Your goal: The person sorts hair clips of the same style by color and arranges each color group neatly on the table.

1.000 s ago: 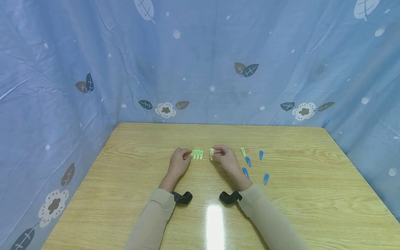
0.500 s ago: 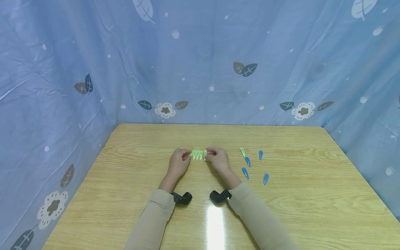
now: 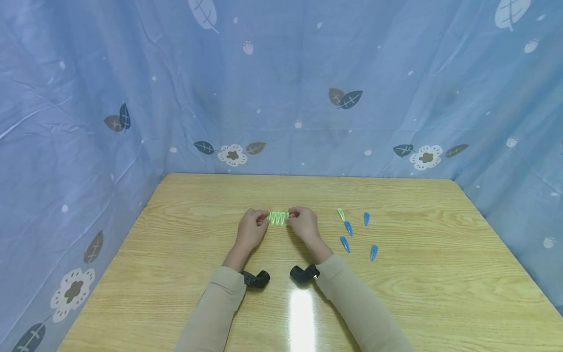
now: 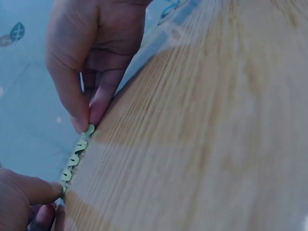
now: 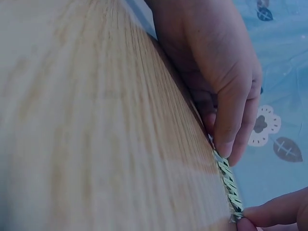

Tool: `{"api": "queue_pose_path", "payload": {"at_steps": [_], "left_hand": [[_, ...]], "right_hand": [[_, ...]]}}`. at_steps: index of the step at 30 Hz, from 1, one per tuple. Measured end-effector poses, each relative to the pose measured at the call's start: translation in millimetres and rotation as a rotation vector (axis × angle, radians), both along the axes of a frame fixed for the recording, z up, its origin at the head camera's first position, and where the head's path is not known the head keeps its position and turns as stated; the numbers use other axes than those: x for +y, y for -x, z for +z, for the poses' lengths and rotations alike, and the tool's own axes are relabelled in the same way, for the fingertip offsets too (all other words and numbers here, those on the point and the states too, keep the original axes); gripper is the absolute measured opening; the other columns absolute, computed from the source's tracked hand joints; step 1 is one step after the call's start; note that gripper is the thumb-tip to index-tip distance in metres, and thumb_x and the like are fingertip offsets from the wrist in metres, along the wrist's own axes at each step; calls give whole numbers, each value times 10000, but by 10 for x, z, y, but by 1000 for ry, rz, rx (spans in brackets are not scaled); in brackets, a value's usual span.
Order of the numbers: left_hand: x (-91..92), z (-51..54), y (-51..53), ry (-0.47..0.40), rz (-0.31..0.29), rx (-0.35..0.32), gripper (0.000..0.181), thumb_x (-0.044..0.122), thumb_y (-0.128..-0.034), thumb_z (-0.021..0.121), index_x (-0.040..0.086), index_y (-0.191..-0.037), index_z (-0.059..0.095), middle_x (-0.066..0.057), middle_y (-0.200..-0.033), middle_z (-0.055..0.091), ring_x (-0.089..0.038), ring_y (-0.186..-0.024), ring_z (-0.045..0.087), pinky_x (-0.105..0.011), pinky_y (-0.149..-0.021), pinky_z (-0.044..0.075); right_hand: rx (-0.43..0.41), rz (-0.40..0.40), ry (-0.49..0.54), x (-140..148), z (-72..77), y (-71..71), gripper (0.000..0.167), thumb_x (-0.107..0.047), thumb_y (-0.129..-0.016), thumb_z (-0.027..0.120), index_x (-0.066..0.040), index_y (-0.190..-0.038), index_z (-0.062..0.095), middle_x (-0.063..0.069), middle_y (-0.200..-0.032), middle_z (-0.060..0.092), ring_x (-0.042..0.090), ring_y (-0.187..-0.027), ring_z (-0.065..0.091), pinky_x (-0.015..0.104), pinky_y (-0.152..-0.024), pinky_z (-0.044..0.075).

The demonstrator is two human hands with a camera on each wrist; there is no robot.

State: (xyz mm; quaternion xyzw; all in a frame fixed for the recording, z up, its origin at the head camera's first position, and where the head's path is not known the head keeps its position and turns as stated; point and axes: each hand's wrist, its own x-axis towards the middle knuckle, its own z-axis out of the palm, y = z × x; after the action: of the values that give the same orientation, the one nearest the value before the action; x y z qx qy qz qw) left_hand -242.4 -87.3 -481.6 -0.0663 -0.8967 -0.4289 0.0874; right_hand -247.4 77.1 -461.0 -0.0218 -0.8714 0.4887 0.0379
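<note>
Near the back middle of the table, several light green snap hair clips (image 3: pixel 278 218) lie side by side in a row. My left hand (image 3: pixel 251 230) pinches the clip at the row's left end. At the right end, my right hand (image 3: pixel 304 226) holds another green hair clip (image 4: pixel 90 129) between thumb and finger, close beside the row. Both wrist views show the row of clips (image 5: pixel 228 179) between the two hands' fingertips. The fingers partly cover the two end clips.
Right of the row lies one green clip (image 3: pixel 340 214), its lower end meeting a blue clip (image 3: pixel 349 228). Other blue clips (image 3: pixel 345 244) are scattered nearby on the wooden table (image 3: pixel 422 274). A blue patterned curtain (image 3: pixel 281 98) surrounds the back and sides.
My right hand has moved left, bringing its green hair clip up to the row's right end. The left hand has stayed at the left end.
</note>
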Motion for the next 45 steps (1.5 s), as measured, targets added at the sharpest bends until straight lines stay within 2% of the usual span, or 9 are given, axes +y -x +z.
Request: {"api": "queue_pose_path", "payload": {"at_steps": [5, 12, 15, 20, 24, 29, 37, 45], "left_hand": [[-4, -7, 7, 0, 2, -5, 225, 44, -888, 643, 8, -1105, 686, -60, -908, 554, -158, -799, 544, -283, -728, 505], [4, -2, 5, -13, 10, -23, 230, 59, -895, 639, 16, -1117, 683, -56, -921, 553, -160, -810, 543, -288, -739, 504], [4, -1, 4, -11, 8, -16, 229, 58, -892, 641, 12, -1111, 684, -59, -919, 555, -162, -809, 546, -291, -736, 506], [6, -5, 6, -21, 4, -15, 232, 48, -885, 645, -1, -1109, 682, -69, -915, 559, -171, -816, 557, -290, -743, 514], [7, 0, 8, -29, 0, -21, 234, 41, -886, 640, -9, -1112, 678, -74, -916, 558, -179, -826, 562, -293, -748, 518], [-2, -1, 15, -41, 1, -16, 225, 28, -883, 641, -11, -1101, 681, -75, -913, 559, -180, -829, 564, -288, -743, 518], [-7, 8, 6, -41, 9, -4, 215, 15, -883, 635, -7, -1090, 688, -76, -905, 567, -190, -824, 571, -295, -743, 518], [2, 16, 16, -40, 17, -4, 203, 8, -881, 640, -6, -1077, 693, -76, -895, 567, -194, -819, 568, -298, -740, 515]], "right_hand": [[-13, 2, -47, -21, 24, 4, 240, -4, -799, 705, 43, -1035, 699, 72, -810, 659, 162, -734, 599, 267, -649, 508], [-15, -5, -42, -16, 24, 0, 258, -11, -795, 697, 39, -1048, 692, 80, -826, 663, 175, -747, 607, 267, -652, 512], [-20, -8, 6, 5, 26, -20, 267, -6, -793, 677, 45, -1055, 684, 92, -847, 657, 191, -760, 607, 264, -645, 504], [-55, -19, 154, 94, 20, -50, 272, -12, -830, 622, 39, -1095, 659, 107, -921, 636, 197, -805, 580, 232, -623, 464], [-78, -24, 265, 238, 28, -35, 283, -38, -876, 619, 34, -1149, 636, 121, -982, 626, 191, -832, 588, 221, -641, 494], [-95, 3, 381, 492, 95, -27, 330, -39, -891, 612, 48, -1208, 600, 140, -1035, 610, 199, -891, 594, 266, -764, 527], [-83, 37, 391, 887, 247, -77, 387, -56, -936, 574, 77, -1294, 514, 214, -1203, 562, 265, -1065, 562, 415, -941, 480], [-95, -20, 398, 1210, 297, -68, 422, -95, -948, 581, 57, -1331, 489, 227, -1286, 532, 126, -979, 596, 283, -911, 482]]}}
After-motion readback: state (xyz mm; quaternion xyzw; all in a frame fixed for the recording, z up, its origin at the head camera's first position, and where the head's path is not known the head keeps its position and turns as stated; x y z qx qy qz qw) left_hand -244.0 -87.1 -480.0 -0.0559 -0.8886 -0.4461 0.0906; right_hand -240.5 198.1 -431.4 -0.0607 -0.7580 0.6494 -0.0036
